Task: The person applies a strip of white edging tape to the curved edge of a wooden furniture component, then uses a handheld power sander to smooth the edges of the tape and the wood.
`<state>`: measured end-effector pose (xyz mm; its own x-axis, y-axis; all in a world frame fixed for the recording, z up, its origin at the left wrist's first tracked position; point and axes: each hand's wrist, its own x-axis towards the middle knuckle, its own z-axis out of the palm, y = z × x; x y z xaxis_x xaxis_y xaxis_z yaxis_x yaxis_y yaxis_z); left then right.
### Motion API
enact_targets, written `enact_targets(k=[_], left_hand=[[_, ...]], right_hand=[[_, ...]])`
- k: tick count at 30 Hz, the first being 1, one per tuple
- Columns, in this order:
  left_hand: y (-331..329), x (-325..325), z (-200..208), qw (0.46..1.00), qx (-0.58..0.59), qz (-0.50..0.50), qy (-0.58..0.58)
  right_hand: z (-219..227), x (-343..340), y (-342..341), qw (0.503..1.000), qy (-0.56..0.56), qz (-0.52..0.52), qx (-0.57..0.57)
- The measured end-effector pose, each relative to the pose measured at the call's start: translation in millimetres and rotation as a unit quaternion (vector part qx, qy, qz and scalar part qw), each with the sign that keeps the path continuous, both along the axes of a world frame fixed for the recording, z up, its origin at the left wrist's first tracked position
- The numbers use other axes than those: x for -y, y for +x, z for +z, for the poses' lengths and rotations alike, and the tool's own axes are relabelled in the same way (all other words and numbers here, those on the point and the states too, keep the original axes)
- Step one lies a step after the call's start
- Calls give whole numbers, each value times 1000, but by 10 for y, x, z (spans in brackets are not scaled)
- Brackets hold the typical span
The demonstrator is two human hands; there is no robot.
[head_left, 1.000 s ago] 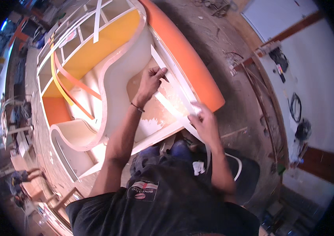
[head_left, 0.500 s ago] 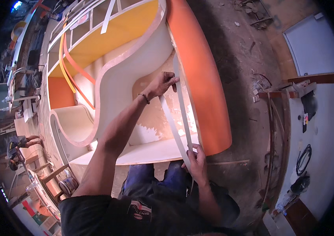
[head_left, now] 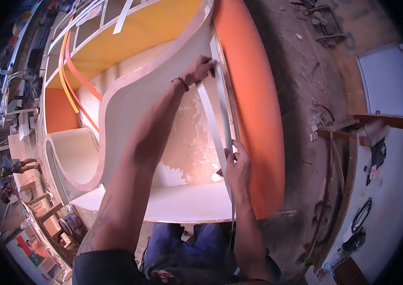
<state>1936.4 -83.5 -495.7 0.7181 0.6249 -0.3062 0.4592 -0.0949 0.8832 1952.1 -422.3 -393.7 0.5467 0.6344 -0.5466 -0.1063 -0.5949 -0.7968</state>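
Observation:
My left hand (head_left: pixel 198 70) reaches far forward and pinches a long white edging strip (head_left: pixel 211 116) beside the orange curved side panel (head_left: pixel 256 114). Nearer to me, my right hand (head_left: pixel 238 166) has its fingers round the same strip, close to the inner edge of that panel. Between the hands the strip runs in two lengths, and a tail hangs below my right hand past the front edge. Both hands are over a large piece of furniture with a wavy white divider (head_left: pixel 139 90) and a patchy, worn-looking inner surface (head_left: pixel 189 142).
Orange and yellow strips (head_left: pixel 82 78) drape over the compartments at the far left. A white-topped bench (head_left: pixel 377 190) with a coiled black cable (head_left: pixel 362 214) stands on the right. Another person (head_left: pixel 11 173) is bent over at the left. A fan (head_left: pixel 322 21) lies at the far right.
Both hands have moved forward along the orange panel's inner edge, still holding the strip. My view has shifted, so the furniture sits lower and nearer.

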Motion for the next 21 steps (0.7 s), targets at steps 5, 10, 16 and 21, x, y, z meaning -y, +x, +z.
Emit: enact_targets(k=[5,10,16,21], left_hand=[[121,-525,-480,996,16,43,-81],[313,-708,-730,991,58,88,-83],[489,-873,-777,992,69,90,-62],[603,-911,-808,986,66,132,-78]], right_hand=[[-296,-519,160,1000,8,13,-10],[-575,-823,255,1000,-3,-21,-22],[-727,-1028,369,1000,5,-21,-4],[-714,-1144,437,1000,3,-23,5]])
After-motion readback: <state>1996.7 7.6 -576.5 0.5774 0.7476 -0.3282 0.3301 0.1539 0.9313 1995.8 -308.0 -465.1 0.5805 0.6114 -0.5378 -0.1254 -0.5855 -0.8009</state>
